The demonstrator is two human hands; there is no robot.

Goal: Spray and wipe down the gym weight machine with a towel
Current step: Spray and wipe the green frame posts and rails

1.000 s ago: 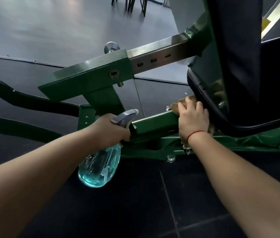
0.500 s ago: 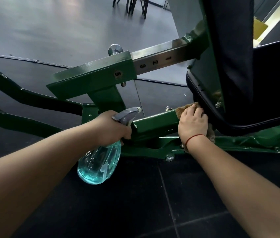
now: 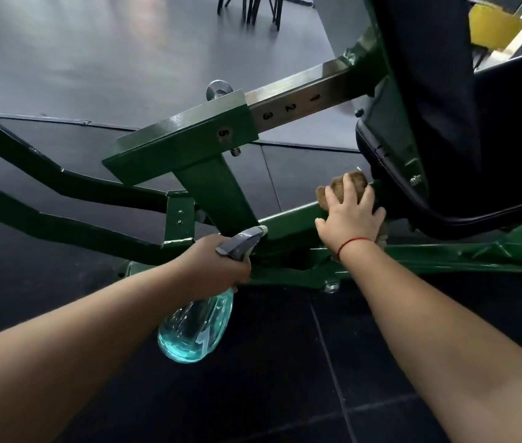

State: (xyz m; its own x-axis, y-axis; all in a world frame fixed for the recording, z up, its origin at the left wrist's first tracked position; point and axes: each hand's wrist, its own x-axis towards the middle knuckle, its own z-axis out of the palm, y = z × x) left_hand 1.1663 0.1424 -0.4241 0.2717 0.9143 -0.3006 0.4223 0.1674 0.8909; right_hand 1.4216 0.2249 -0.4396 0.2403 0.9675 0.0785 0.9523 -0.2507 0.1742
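Looking down through the head camera, I see my right hand (image 3: 350,220) spread flat, fingers splayed, pressing a brown towel (image 3: 354,183) onto the green frame rail (image 3: 288,223) at about two o'clock from centre, just beside the black seat pad (image 3: 390,174). The towel looks soft and light; I judge it bunches easily, so a broad palm press suits it better than a pinch. My left hand (image 3: 218,262) is wrapped closed around the neck of the spray bottle (image 3: 195,330), which hangs at six o'clock below the fist. Its clear body holds blue liquid, probably slippery when wet, so the neck under the trigger is the sound hold.
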